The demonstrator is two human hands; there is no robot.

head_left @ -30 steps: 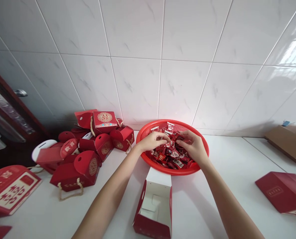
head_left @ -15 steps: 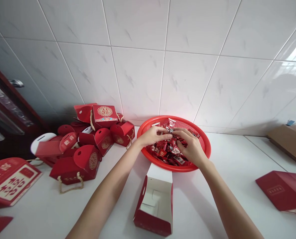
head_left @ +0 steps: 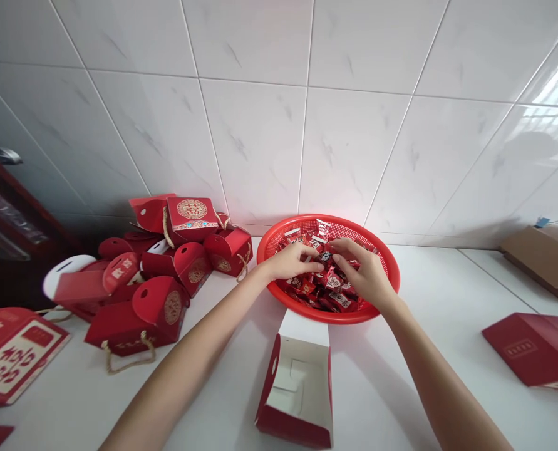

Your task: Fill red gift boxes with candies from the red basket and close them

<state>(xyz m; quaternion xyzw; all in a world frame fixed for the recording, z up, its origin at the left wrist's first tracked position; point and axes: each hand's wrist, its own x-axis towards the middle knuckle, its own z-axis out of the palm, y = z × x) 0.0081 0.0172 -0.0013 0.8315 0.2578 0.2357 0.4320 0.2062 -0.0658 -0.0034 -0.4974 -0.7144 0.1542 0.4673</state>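
Over a red plastic basket (head_left: 391, 275) of wrapped candies (head_left: 337, 297), both my hands reach in from the front. My left hand (head_left: 294, 260) is on the left of the pile, its thumb and fingers apart. My right hand (head_left: 366, 272) faces it from the right, thumb and index finger spread. Between the two sets of fingertips lies a dark-wrapped candy (head_left: 326, 256); whether either hand grips it is unclear. In front of the basket stands an open red gift box (head_left: 295, 432) with a white inside, its white flap touching the basket rim. No candy shows in it.
Several red gift boxes (head_left: 138, 313) with rope handles are heaped on the left, against the tiled wall (head_left: 255, 144). Another printed box (head_left: 15, 357) lies at the left edge. At the right are a red box (head_left: 525, 351) and a brown cardboard box (head_left: 542, 260).
My hands have drawn slightly apart above the candies, and the dark candy between them now shows more clearly. The view has shifted a little; the open box stays in front of the basket.
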